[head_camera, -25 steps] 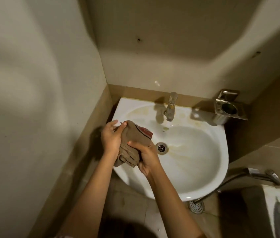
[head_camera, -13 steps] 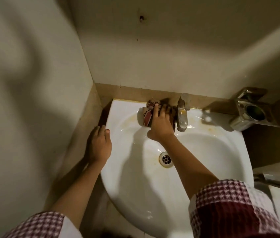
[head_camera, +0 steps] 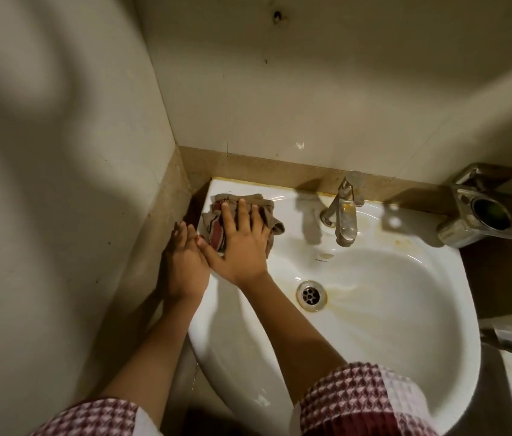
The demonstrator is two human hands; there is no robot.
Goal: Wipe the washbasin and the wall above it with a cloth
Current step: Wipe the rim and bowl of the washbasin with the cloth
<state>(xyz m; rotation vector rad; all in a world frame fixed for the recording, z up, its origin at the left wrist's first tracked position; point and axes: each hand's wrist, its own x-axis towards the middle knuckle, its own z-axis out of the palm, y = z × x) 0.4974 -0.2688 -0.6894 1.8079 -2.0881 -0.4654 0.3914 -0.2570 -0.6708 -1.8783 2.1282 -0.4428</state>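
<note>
Cloth [head_camera: 214, 212] is lying bunched on the washbasin [head_camera: 374, 325] rim's back-left corner, at ten o'clock from the drain [head_camera: 310, 294]. Right hand [head_camera: 242, 243] is pressing it flat, fingers spread; left hand [head_camera: 182, 262] is resting just beside, fingers together.

Metal tap [head_camera: 344, 215] stands upright behind the bowl, spout over it. Round drain [head_camera: 310, 295] with yellow-brown staining trailing right. Steel cup holder [head_camera: 481, 212] wall-mounted at right. Small dark hole [head_camera: 277, 17] up top.
</note>
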